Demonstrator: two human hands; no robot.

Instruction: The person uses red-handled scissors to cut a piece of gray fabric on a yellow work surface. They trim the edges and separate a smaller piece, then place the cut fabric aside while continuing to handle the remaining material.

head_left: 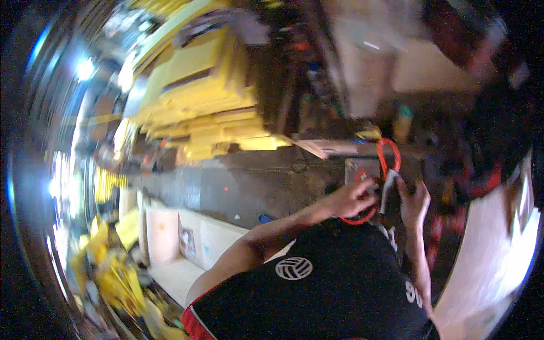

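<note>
Your left hand (356, 198) has its grip closed around the lower curve of the red cable (390, 156), which loops up in front of you and over a small grey box (362, 170). Your right hand (415, 201) pinches a pale, slim piece (388, 190) just beside that loop. Keep the left steady as the anchor and let only the right fingers work; the view is blurred, so judge by feel and go slowly over the dark floor (255, 181).

Blurred yellow stacks (198, 107) (kind unclear)
</note>
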